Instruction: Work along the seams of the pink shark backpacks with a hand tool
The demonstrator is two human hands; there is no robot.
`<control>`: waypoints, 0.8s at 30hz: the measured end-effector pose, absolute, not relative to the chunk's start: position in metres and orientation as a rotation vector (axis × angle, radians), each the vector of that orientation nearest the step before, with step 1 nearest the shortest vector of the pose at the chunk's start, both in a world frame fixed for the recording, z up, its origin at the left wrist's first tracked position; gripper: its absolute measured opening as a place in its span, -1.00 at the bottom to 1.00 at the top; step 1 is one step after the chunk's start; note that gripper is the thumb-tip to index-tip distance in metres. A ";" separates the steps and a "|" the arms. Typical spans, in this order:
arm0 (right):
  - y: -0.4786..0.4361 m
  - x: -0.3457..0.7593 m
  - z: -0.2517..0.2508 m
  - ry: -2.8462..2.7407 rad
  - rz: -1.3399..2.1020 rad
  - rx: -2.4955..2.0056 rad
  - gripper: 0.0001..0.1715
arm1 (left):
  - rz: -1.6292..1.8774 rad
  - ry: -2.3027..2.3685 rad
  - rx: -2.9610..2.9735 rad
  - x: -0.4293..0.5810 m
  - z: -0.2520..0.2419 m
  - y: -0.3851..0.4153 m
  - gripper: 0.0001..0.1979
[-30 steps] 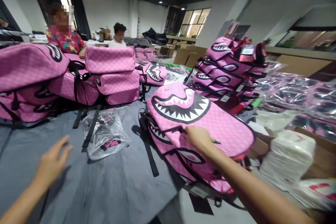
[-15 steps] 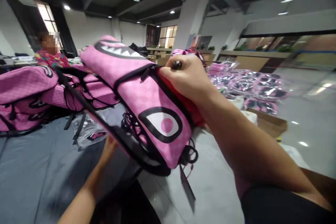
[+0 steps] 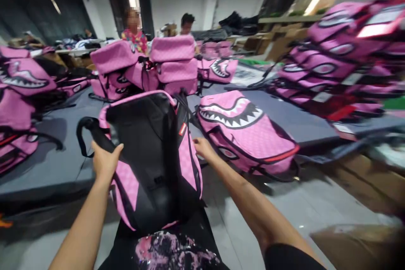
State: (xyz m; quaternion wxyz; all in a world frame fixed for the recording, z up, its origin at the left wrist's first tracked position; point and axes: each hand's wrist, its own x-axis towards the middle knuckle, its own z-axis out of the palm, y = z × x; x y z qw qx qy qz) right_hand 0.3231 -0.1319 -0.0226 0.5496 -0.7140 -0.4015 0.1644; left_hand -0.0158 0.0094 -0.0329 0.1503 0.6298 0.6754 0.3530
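A pink backpack [image 3: 190, 164] stands upright in front of me, its black back panel [image 3: 144, 147] turned towards me. My left hand [image 3: 106, 160] is closed around its left side by a black shoulder strap [image 3: 91, 128], thumb lying over the edge. My right hand [image 3: 204, 149] is closed at the right edge, its fingertips partly hidden. A second pink backpack [image 3: 247, 130] with a toothy shark mouth and an eye lies just right of that hand, at the table's near edge.
Pink bags [image 3: 177, 65] stand across the grey-covered table [image 3: 63, 152], with more [image 3: 22, 71] at the left. A tall bag stack [image 3: 341, 59] rises at the right. Cardboard [image 3: 363, 181] lies on the right. Two people [image 3: 136, 38] are behind the table.
The view has swung left. Before, my right hand held a shark-face backpack up high and my left hand was low beside it. Now both hands are on a backpack seen from its back.
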 end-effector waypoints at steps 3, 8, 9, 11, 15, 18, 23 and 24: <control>-0.141 0.325 -0.017 -0.930 0.364 -1.782 -0.72 | 0.920 2.150 1.763 -0.001 -0.061 0.001 0.00; -0.137 0.237 0.000 -1.614 0.378 -1.797 -0.84 | 1.082 2.045 1.971 0.019 -0.081 0.003 0.02; -0.134 0.217 -0.005 -1.805 0.420 -1.879 -0.86 | 1.121 2.019 2.001 0.019 -0.084 0.005 0.02; -0.132 0.197 -0.020 -1.870 0.477 -2.030 -0.76 | 1.170 2.003 1.998 0.014 -0.091 0.008 0.03; -0.158 0.244 -0.051 -1.570 0.562 -2.377 -0.83 | 0.984 2.135 2.038 -0.016 -0.079 0.006 0.10; -0.185 0.299 -0.055 -0.974 1.112 -2.038 -0.70 | 0.484 2.176 2.213 -0.033 -0.035 -0.009 -0.21; -0.172 0.304 -0.045 -0.404 1.469 -1.073 -0.12 | 0.640 1.427 2.428 0.017 0.021 -0.047 -0.65; -0.162 0.296 -0.044 -0.436 1.490 -1.025 -0.05 | 0.489 1.146 2.365 0.036 0.021 -0.049 -0.67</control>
